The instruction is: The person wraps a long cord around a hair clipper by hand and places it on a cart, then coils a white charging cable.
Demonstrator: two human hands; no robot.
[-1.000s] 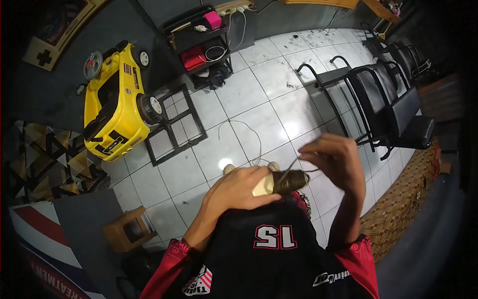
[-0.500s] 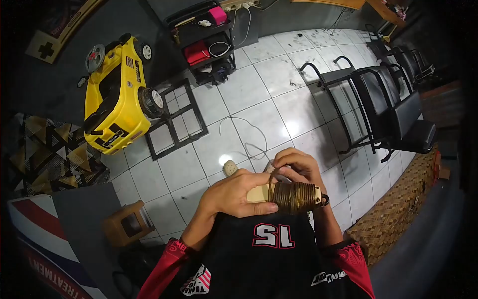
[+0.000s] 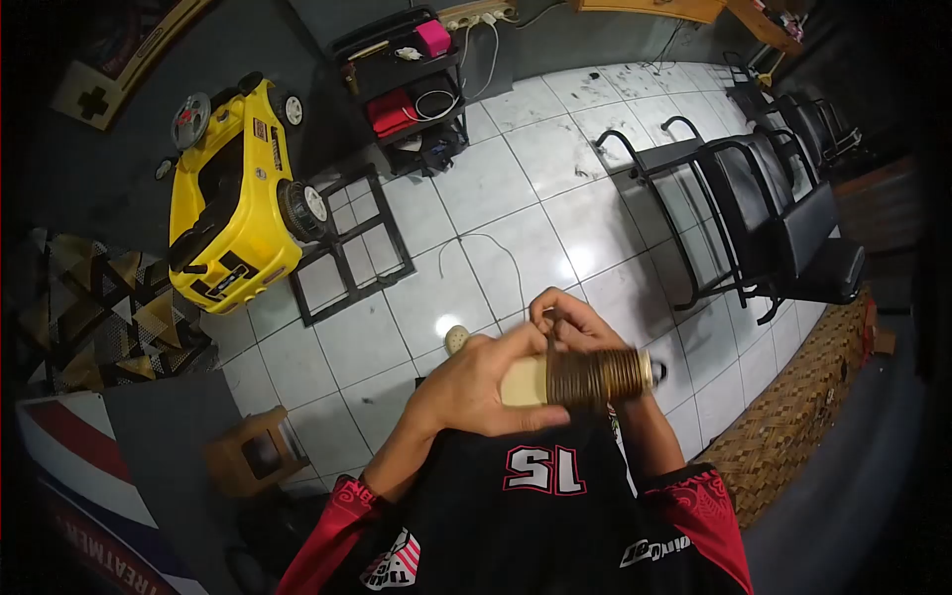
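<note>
My left hand (image 3: 476, 385) is wrapped round a cream-coloured handle (image 3: 524, 382), its thumb along the near side. Brown cord (image 3: 595, 379) is wound in tight, close turns over the rest of the handle, and a dark ring sits at the far right end. Just beyond the windings, my right hand (image 3: 580, 322) is closed with its fingertips pinching the cord's free part. From there a thin loose length of cord (image 3: 511, 260) trails over the floor. Part of my right hand is hidden behind the wound handle.
A yellow toy car (image 3: 233, 198) and a black metal frame (image 3: 352, 297) are on the tiled floor at left. A black shelf trolley (image 3: 407, 69) stands at the back. Black chairs (image 3: 754, 198) are at right, beside a woven mat (image 3: 793, 416). A wooden stool (image 3: 243, 451) is at lower left.
The wound handle has turned a little and shifted right in my left hand. My right hand has moved slightly left, and the loose cord's loop on the floor has pulled straighter.
</note>
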